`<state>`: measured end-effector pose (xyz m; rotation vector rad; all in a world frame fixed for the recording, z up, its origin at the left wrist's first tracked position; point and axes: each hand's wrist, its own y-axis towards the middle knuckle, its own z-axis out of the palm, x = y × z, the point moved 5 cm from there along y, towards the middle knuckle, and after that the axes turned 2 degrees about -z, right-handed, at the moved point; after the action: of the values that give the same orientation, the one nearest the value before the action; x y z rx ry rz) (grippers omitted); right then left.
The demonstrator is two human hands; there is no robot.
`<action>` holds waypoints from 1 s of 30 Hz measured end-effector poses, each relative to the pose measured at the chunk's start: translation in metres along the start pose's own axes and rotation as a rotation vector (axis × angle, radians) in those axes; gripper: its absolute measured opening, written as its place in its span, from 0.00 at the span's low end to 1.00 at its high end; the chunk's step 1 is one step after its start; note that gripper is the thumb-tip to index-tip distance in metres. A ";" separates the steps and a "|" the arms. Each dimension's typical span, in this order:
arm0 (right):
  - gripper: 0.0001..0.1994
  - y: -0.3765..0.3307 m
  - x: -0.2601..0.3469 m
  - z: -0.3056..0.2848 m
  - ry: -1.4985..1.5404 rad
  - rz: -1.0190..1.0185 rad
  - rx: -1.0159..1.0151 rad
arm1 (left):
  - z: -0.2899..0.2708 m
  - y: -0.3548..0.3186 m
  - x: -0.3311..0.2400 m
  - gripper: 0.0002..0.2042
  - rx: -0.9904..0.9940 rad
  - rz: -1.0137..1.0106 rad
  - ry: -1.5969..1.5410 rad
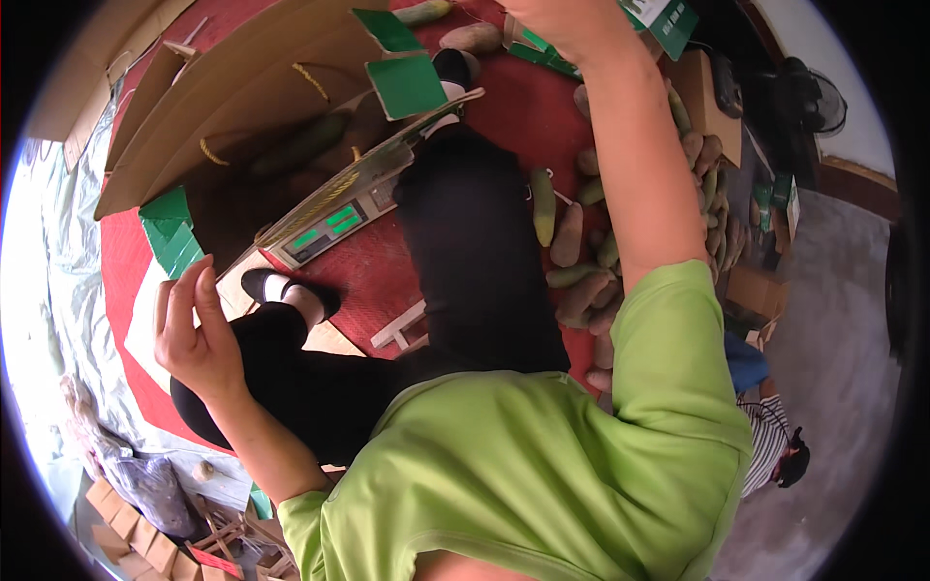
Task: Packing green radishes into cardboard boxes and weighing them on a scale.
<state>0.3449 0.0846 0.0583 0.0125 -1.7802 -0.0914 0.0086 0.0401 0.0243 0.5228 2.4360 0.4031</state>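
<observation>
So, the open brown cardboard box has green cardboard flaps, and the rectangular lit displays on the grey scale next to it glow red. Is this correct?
Not quite: in the head view, the rectangular lit displays on the grey scale glow green, not red. The open brown cardboard box does have green cardboard flaps.

Red mat [368, 266], grey floor [838, 320], bright left side

Strong light washes out the left edge, where crumpled plastic sheeting [60, 242] lies beside the red mat. The smooth grey floor runs down the right. At upper right, a white wall [838, 58] meets a brown strip [857, 184], with a black fan [819, 102] near it.
</observation>
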 end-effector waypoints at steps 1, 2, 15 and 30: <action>0.13 -0.011 -0.020 -0.016 0.028 0.063 -0.057 | 0.000 0.000 0.000 0.03 -0.022 0.021 0.005; 0.13 -0.024 -0.044 -0.031 0.028 0.070 -0.072 | 0.003 0.000 0.000 0.03 -0.010 0.031 -0.001; 0.16 -0.279 -0.372 -0.022 -0.495 0.671 -0.358 | 0.007 -0.004 0.022 0.08 -0.038 0.027 0.031; 0.47 -0.336 -0.419 -0.047 -0.582 1.000 -0.687 | 0.008 -0.005 0.027 0.11 -0.071 -0.006 0.081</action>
<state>0.4655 -0.2281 -0.3642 -1.5016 -2.0333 0.0294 -0.0073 0.0494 0.0025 0.4768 2.4895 0.5159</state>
